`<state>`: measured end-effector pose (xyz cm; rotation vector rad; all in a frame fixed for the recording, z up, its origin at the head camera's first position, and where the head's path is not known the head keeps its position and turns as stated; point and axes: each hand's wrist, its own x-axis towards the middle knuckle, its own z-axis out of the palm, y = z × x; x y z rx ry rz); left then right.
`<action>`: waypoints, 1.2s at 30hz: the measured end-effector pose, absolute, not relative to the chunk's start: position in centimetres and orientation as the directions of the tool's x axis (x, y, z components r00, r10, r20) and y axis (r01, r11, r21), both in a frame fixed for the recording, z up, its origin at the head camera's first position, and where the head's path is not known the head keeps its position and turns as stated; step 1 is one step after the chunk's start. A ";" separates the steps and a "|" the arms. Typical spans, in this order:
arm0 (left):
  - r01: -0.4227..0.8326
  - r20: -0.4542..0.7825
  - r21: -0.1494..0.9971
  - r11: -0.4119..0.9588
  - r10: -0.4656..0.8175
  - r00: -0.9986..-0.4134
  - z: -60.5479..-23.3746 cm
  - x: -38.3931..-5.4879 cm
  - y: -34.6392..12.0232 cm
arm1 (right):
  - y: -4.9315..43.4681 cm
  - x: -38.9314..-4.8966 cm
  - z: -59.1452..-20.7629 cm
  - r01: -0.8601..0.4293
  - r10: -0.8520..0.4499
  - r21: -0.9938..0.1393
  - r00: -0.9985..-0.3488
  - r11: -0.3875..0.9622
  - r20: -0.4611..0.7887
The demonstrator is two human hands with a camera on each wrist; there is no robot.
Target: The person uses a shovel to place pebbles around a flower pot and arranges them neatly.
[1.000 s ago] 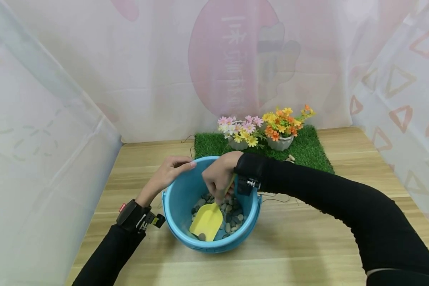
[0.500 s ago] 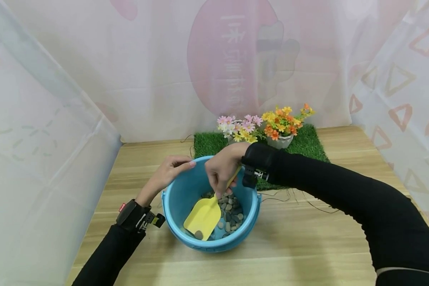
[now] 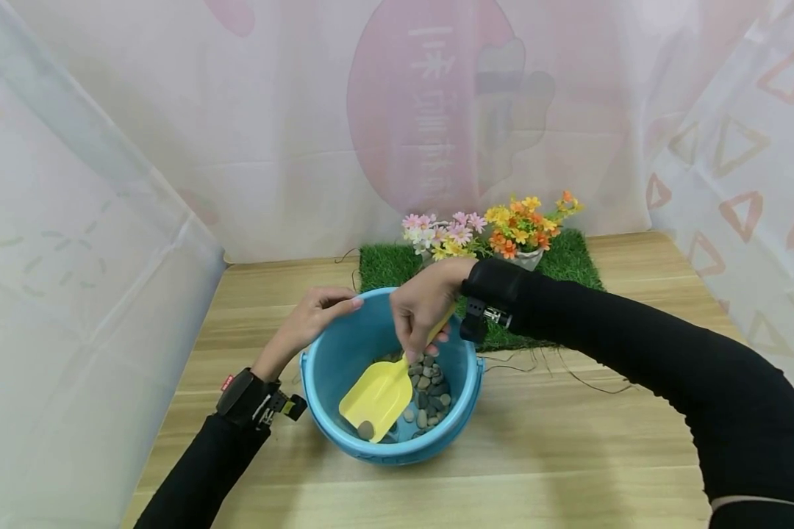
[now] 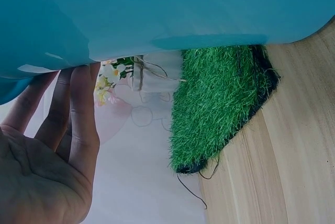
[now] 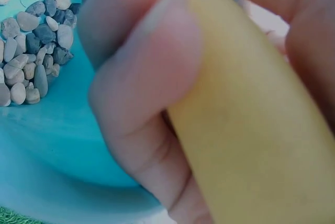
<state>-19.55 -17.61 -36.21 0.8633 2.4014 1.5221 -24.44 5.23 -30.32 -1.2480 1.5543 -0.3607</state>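
A light-blue bucket (image 3: pixel 344 353) stands on the wooden table. My left hand (image 3: pixel 307 323) grips its rim at the far left side, thumb over the edge and fingers against the outer wall (image 4: pixel 78 96). My right hand (image 3: pixel 423 305) reaches over the bucket, its fingers curled round the handle of a yellow toy shovel (image 3: pixel 377 400). In the right wrist view the handle (image 5: pixel 251 109) crosses close in front of the camera. A single brown pebble (image 3: pixel 365 430) lies at the blade's front edge. Grey and tan pebbles (image 3: pixel 430 402) cover part of the bucket floor.
Behind the bucket lies an artificial grass mat (image 3: pixel 387 261) with loose black threads (image 3: pixel 589 383) near it. Pink and white flowers (image 3: pixel 446 234) and orange flowers in a white pot (image 3: pixel 529 258) stand on the mat. Printed fabric walls (image 3: pixel 291 147) enclose the table.
The right hand has shifted up and to the right with the shovel, whose blade now sits flatter and nearer the bucket's left front wall. The left hand stays on the rim.
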 end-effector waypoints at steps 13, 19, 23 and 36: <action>0.409 0.186 0.861 0.302 0.560 -0.807 -36.3 -19.7 -17.6 | 5.9 -24.5 -30.4 -0.445 -0.872 -0.813 0.128 0.376 -0.473; 0.402 0.186 0.867 0.294 0.558 -0.809 -36.3 -19.6 -17.6 | 6.0 -24.6 -30.5 -0.417 -0.881 -0.834 0.140 0.362 -0.452; 0.387 0.175 0.875 0.290 0.556 -0.813 -36.3 -19.6 -17.6 | 6.3 -24.8 -30.7 -0.394 -0.896 -0.858 0.157 0.329 -0.416; 0.376 0.166 0.873 0.312 0.535 -0.829 -38.6 -20.8 -18.4 | 7.9 -24.5 -30.1 -0.362 -0.919 -0.884 0.142 0.297 -0.367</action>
